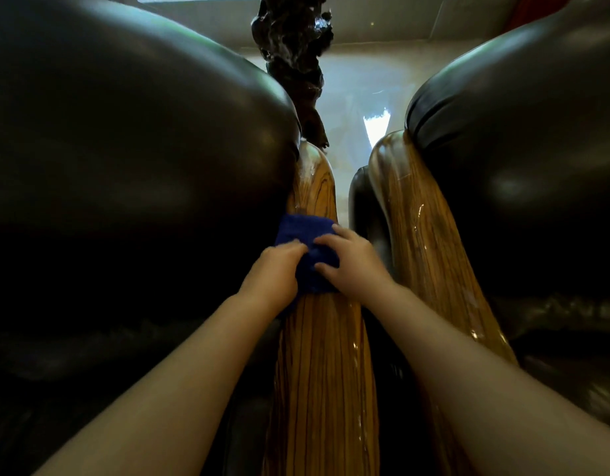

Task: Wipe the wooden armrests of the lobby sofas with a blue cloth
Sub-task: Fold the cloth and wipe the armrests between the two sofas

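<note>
A glossy striped wooden armrest (322, 365) runs up the middle of the view, belonging to the dark leather sofa on the left (118, 149). A folded blue cloth (305, 235) lies across this armrest about halfway along. My left hand (274, 274) grips the cloth's left side. My right hand (351, 264) presses on the cloth's right side with fingers spread over it. A second wooden armrest (430, 242) lies to the right, on the other dark leather sofa (523, 173), untouched by either hand.
A narrow gap separates the two sofas. At its far end stands a dark gnarled wooden sculpture (296, 63) on a shiny pale floor (358, 97). Something red (537, 8) shows at the top right corner.
</note>
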The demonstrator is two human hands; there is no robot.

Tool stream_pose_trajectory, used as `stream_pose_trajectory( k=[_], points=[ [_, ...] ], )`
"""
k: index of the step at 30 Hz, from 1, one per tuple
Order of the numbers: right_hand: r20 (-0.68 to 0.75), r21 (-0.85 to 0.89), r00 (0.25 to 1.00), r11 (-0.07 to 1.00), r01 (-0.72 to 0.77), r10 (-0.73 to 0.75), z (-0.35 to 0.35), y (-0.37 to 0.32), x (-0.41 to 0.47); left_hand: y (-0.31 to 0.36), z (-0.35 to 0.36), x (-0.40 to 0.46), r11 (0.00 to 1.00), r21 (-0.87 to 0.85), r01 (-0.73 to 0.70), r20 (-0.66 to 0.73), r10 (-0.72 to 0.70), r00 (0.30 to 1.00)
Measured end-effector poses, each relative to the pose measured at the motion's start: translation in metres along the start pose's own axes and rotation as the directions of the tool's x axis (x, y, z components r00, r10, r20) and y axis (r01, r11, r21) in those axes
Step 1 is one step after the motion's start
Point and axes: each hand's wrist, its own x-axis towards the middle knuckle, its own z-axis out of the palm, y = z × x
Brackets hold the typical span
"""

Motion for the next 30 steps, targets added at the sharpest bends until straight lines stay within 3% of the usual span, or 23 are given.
stream_pose_trajectory(
  k=[3, 5, 8, 13, 21, 30],
  points=[
    [-0.092, -0.114, 0.988, 0.987, 0.115, -0.126, -0.001, -0.008, -0.031, 0.009, -0.01, -0.025, 1.0, 0.003, 0.004, 0.068, -0.004, 0.998],
    [-0.071, -0.069, 0.982, 0.983, 0.168, -0.173, -0.011, -0.013, -0.043, 0.015, -0.021, -0.035, 0.999, -0.029, 0.038, 0.116, -0.034, 0.993],
    [-0.027, 0.099, 0.989, 0.984, 0.149, -0.147, -0.04, -0.019, -0.056, 0.027, -0.042, -0.047, 0.982, -0.169, 0.088, 0.131, -0.066, 0.989],
    [-0.019, 0.184, 0.987, 0.969, 0.162, -0.162, -0.103, -0.027, -0.081, 0.066, -0.079, -0.065, 0.957, -0.291, 0.008, 0.07, 0.013, 0.997],
    [-0.04, 0.101, 0.983, 0.978, 0.182, -0.178, -0.2, -0.039, -0.177, 0.15, -0.107, -0.132, 0.943, -0.318, -0.095, 0.114, 0.137, 0.984],
    [0.006, 0.09, 0.994, 0.99, 0.107, -0.108, -0.232, -0.016, -0.317, 0.221, -0.071, -0.226, 0.926, -0.339, -0.164, 0.182, 0.235, 0.955]
  ],
)
